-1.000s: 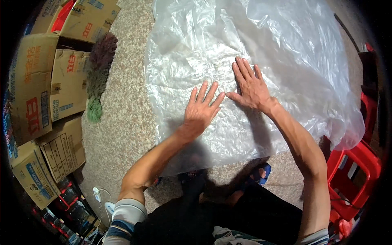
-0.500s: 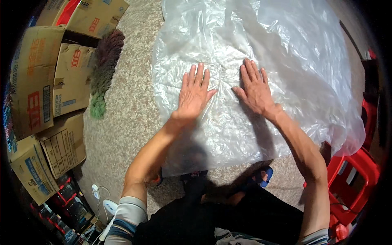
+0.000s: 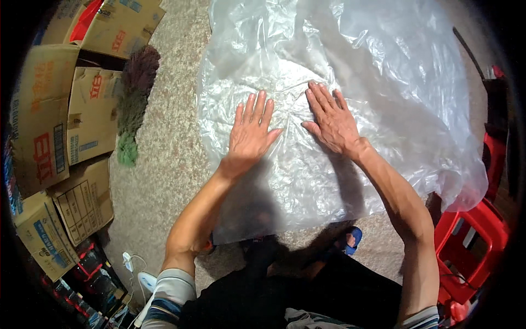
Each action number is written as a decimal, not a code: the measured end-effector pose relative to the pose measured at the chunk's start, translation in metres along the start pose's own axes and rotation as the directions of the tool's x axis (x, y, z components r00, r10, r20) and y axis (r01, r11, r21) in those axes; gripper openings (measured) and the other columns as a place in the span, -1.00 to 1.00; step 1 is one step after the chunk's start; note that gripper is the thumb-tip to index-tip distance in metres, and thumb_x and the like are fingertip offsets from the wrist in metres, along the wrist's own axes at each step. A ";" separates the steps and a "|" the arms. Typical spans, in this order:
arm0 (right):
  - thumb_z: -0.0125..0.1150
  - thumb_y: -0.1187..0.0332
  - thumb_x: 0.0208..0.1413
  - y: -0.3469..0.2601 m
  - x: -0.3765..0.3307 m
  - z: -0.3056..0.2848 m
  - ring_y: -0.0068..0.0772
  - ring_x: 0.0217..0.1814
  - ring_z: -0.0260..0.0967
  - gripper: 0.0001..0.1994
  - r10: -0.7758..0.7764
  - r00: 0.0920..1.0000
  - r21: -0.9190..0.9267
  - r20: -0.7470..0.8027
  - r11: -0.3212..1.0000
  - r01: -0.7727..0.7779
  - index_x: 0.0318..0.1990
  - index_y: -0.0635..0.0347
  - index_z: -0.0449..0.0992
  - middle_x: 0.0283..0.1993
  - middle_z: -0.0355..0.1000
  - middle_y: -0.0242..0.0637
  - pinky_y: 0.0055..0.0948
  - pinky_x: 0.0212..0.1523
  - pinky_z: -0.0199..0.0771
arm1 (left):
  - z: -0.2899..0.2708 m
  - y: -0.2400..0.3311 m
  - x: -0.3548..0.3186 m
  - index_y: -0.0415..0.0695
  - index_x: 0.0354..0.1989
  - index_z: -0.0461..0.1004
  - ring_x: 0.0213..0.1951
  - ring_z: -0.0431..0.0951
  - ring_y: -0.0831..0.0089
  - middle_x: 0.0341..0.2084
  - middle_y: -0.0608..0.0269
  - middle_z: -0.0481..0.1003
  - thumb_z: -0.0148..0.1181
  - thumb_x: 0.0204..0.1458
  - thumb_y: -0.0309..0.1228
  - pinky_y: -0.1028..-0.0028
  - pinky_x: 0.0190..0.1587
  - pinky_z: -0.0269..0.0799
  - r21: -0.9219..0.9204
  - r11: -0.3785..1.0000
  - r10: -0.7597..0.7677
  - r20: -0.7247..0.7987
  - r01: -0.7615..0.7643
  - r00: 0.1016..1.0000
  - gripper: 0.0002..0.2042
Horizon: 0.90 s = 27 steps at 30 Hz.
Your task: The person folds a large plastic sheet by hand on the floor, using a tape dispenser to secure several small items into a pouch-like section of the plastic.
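Observation:
A large sheet of clear, wrinkled plastic (image 3: 383, 115) is spread out in front of me, its near edge just past my feet. My left hand (image 3: 249, 134) lies flat on its left part, palm down with the fingers stretched away from me. To the right of it, my right hand (image 3: 334, 120) also presses flat on the plastic, fingers pointing up and leftward. Neither hand holds anything. Creases run through the plastic between and around both hands. I cannot tell whether the plastic is a single sheet or a bag.
Cardboard boxes (image 3: 46, 115) are stacked on the left, beside a dark and green fluffy duster-like thing (image 3: 134, 93). A red plastic stool (image 3: 482, 219) stands at the right, touching the plastic's corner. A white plug with a cord (image 3: 128, 261) lies on the speckled floor (image 3: 159, 181).
My right hand has slid slightly left over the plastic, closer to the left hand. The whole view has shifted a little. Both hands remain flat.

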State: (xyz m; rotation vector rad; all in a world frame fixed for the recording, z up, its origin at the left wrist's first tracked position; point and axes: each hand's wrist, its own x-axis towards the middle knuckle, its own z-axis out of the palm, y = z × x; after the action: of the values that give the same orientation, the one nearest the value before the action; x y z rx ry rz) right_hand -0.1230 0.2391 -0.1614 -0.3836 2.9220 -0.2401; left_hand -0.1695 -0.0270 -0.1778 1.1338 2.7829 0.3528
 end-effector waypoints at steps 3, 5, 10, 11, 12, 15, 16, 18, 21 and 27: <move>-0.05 -0.06 0.45 -0.002 0.003 0.001 -0.09 0.75 -0.24 -0.26 0.009 1.000 -0.005 -0.020 1.000 -0.010 0.56 0.29 0.09 0.70 -0.12 -0.11 0.06 0.66 -0.23 | 0.001 -0.001 -0.002 -0.30 0.53 0.10 0.58 -0.08 -0.16 0.58 -0.18 -0.06 0.06 0.36 0.02 -0.13 0.55 -0.14 0.027 1.000 -0.004 0.029 0.004 1.000 -0.24; -0.01 0.01 0.44 -0.009 0.004 0.004 -0.06 0.75 -0.23 -0.30 0.062 0.997 0.022 -0.055 0.998 -0.061 0.53 0.32 0.13 0.69 -0.09 -0.08 0.09 0.65 -0.21 | 0.001 -0.002 0.001 -0.30 0.53 0.10 0.58 -0.08 -0.15 0.58 -0.17 -0.07 0.05 0.36 0.03 -0.12 0.55 -0.14 0.035 0.999 -0.009 0.036 0.008 0.999 -0.24; 0.10 0.28 0.36 -0.025 -0.019 0.000 0.03 0.71 -0.10 -0.42 -0.019 0.992 0.118 -0.129 0.992 0.034 0.44 0.40 0.25 0.64 0.01 0.02 0.14 0.62 -0.14 | 0.004 0.020 0.005 -0.30 0.51 0.12 0.58 -0.07 -0.14 0.58 -0.16 -0.06 0.18 0.32 -0.08 -0.11 0.55 -0.11 -0.054 0.998 0.020 -0.044 -0.023 0.999 -0.27; 0.09 0.26 0.38 -0.031 -0.023 0.002 0.01 0.70 -0.08 -0.43 -0.066 0.991 0.165 -0.117 0.983 0.085 0.44 0.39 0.25 0.63 0.03 0.01 0.12 0.62 -0.12 | 0.005 0.025 0.008 -0.30 0.51 0.12 0.58 -0.07 -0.14 0.58 -0.16 -0.06 0.18 0.32 -0.08 -0.11 0.55 -0.11 -0.060 0.998 0.019 -0.044 -0.022 0.999 -0.27; 0.08 0.24 0.39 -0.035 -0.022 0.005 -0.02 0.70 -0.09 -0.42 -0.086 0.991 0.187 -0.107 0.977 0.105 0.46 0.35 0.24 0.64 0.03 -0.02 0.09 0.62 -0.11 | 0.006 0.028 0.011 -0.29 0.51 0.13 0.58 -0.06 -0.12 0.58 -0.14 -0.05 0.20 0.30 -0.11 -0.10 0.54 -0.09 -0.079 0.995 0.061 -0.017 -0.062 0.998 -0.27; 0.04 0.20 0.43 -0.034 -0.014 0.009 -0.06 0.72 -0.12 -0.42 -0.109 0.991 0.171 -0.072 0.978 0.120 0.50 0.29 0.21 0.65 0.02 -0.08 0.04 0.63 -0.10 | 0.013 0.028 0.012 -0.23 0.51 0.17 0.59 -0.04 -0.04 0.58 -0.05 -0.01 0.23 0.28 -0.12 -0.08 0.54 -0.06 -0.074 0.995 0.068 0.004 -0.068 0.998 -0.28; 0.02 0.18 0.45 -0.030 -0.011 0.010 -0.08 0.72 -0.13 -0.41 -0.112 0.993 0.124 -0.049 0.985 0.117 0.51 0.26 0.19 0.65 0.02 -0.11 0.01 0.63 -0.10 | 0.013 0.024 0.011 -0.20 0.51 0.17 0.59 -0.04 -0.01 0.59 -0.02 -0.01 0.24 0.28 -0.12 -0.08 0.54 -0.06 -0.096 0.993 0.064 0.006 -0.063 0.998 -0.29; 0.01 0.17 0.45 -0.020 -0.012 0.009 -0.09 0.72 -0.14 -0.41 -0.088 0.995 0.126 -0.050 0.988 0.094 0.52 0.24 0.18 0.66 0.01 -0.13 -0.01 0.63 -0.10 | 0.017 0.023 0.012 -0.13 0.53 0.17 0.60 -0.05 0.05 0.60 0.04 -0.03 0.24 0.28 -0.11 -0.08 0.54 -0.06 -0.118 0.992 0.053 -0.005 -0.053 0.999 -0.29; 0.01 0.16 0.45 -0.018 -0.009 0.005 -0.11 0.73 -0.15 -0.40 -0.082 0.996 0.145 -0.037 0.986 0.086 0.53 0.24 0.17 0.67 -0.01 -0.15 -0.02 0.64 -0.09 | 0.020 0.021 0.010 -0.13 0.53 0.16 0.60 -0.06 0.05 0.60 0.05 -0.04 0.23 0.28 -0.09 -0.08 0.54 -0.07 -0.064 0.997 0.047 0.002 -0.047 0.999 -0.28; 0.03 0.17 0.43 -0.024 -0.005 -0.001 -0.05 0.69 -0.07 -0.41 -0.040 0.999 0.120 -0.013 0.992 0.041 0.50 0.26 0.20 0.63 0.06 -0.10 0.03 0.60 -0.01 | 0.008 0.029 0.000 -0.18 0.53 0.14 0.60 -0.07 -0.03 0.60 -0.05 -0.05 0.22 0.28 -0.04 -0.08 0.54 -0.07 -0.118 0.993 0.003 0.032 0.000 0.999 -0.25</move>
State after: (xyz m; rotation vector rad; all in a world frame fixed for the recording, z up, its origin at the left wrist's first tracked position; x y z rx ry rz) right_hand -0.1127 0.2175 -0.1554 -0.4247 2.8938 -0.4227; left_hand -0.1482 -0.0050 -0.1783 1.1048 2.6941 0.4882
